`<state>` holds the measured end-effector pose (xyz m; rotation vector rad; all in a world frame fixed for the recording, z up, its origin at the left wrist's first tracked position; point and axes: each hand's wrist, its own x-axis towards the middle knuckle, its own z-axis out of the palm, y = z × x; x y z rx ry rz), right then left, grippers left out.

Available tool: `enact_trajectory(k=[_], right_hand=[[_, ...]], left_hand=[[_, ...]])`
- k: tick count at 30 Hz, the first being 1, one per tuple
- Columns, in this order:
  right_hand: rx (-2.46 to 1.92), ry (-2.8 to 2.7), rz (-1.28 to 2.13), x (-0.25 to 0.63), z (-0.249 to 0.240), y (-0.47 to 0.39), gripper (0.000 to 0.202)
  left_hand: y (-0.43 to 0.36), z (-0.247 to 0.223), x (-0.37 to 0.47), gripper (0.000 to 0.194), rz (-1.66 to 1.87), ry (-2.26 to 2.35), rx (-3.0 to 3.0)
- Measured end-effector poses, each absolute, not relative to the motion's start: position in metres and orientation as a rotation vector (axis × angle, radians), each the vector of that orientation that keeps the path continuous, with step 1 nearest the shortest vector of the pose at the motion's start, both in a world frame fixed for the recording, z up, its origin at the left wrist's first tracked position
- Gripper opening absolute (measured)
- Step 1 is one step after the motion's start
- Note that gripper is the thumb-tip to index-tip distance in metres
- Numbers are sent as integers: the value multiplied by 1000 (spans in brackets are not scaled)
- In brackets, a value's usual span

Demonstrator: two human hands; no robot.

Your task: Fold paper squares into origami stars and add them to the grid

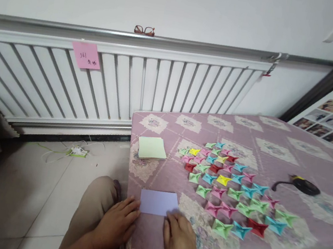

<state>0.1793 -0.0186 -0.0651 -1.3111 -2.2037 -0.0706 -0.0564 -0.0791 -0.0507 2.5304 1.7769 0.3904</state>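
On the cloth, both hands point(117, 222) rest half-curled, touching purple paper point(158, 202).

Head cam (the only view) looks fwd & down over table point(149, 235) w/ both hands point(118, 220) near.

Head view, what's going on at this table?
A person's left hand and right hand are at the near corners of a purple paper, flat on the patterned cloth. Beyond it lies pale green paper; to the right, many folded paper shapes stand in rows.
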Motion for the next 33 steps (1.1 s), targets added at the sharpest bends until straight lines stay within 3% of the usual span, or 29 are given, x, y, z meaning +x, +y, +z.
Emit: enact_trajectory(k=[7, 11, 15, 22, 28, 33], right_hand=[[-1507, -2085, -196, 192, -54, -13, 23], [-1226, -2219, 77, 153, -45, -22, 20], [-1285, -2207, 265, 128, -41, -19, 24], [-1288, -2271, 254, 129, -33, -13, 18], [-1274, -2302, 183, 128, -37, -18, 10], [-1205, -2252, 83, 129, -39, -21, 10]], left_hand=[[-79, -49, -54, 38, 439, 1759, 2421], [-80, -48, -52, 42, 502, 1727, 2326], [-75, -46, -52, 40, 659, 1694, 2175], [-56, -33, -45, 39, 727, 1835, 2100], [-40, -32, -38, 7, 464, 1811, 2544], [-36, -31, -37, 6, 362, 1807, 2626]])
